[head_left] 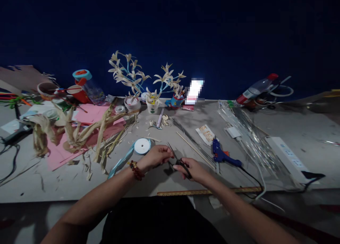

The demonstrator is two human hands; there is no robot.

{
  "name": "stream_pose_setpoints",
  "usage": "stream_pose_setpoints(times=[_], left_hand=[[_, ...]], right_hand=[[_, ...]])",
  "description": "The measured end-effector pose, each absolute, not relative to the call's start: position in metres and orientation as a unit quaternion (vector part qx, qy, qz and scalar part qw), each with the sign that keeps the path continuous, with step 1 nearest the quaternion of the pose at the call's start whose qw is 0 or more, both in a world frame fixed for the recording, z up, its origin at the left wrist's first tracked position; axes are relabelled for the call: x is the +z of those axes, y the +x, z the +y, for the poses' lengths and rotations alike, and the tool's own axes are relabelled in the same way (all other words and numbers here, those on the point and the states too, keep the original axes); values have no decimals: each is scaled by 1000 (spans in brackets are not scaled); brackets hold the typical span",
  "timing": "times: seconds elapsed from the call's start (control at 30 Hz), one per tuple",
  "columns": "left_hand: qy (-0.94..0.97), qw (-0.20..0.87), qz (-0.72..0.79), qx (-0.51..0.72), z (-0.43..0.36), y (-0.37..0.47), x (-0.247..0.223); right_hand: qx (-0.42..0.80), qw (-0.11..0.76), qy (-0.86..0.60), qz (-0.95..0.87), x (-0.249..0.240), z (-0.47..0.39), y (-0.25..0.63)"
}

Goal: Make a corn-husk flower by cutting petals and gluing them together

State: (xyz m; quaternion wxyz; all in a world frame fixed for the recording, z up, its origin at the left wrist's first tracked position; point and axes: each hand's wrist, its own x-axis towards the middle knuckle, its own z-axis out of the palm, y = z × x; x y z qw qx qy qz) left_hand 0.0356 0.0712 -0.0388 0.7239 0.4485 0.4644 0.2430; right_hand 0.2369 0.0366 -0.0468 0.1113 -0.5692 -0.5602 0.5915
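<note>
In the head view my right hand (195, 171) is closed round the handles of a pair of scissors (178, 161), whose blades point up and left. Close by, my left hand (158, 155) is pinched beside the blades; whatever its fingertips hold is too small to make out. A bead bracelet (136, 170) circles the left wrist. Just behind that hand lies a white spool (142, 146) with light blue ribbon (122, 160) trailing to the left. A thin wooden stick (196, 149) and several grey wires (190, 136) lie beyond my right hand.
A blue glue gun (225, 155) with a cord lies at right, near bundled wires (255, 141). Dried husks (79, 134) cover pink paper (60, 152) at left. Husk flowers (130, 72) stand in cups (152, 106) at the back. A patterned strip (183, 193) runs along the front edge.
</note>
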Motion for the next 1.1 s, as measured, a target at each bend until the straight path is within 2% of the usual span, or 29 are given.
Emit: stream_pose_setpoints(times=[0.5,1.1], left_hand=[[443,708,498,232,84,39,-48],[430,725,499,204,90,39,-54]], right_hand=[[578,58,-624,-522,-52,51,232],[612,-9,-628,-481,-28,60,227]])
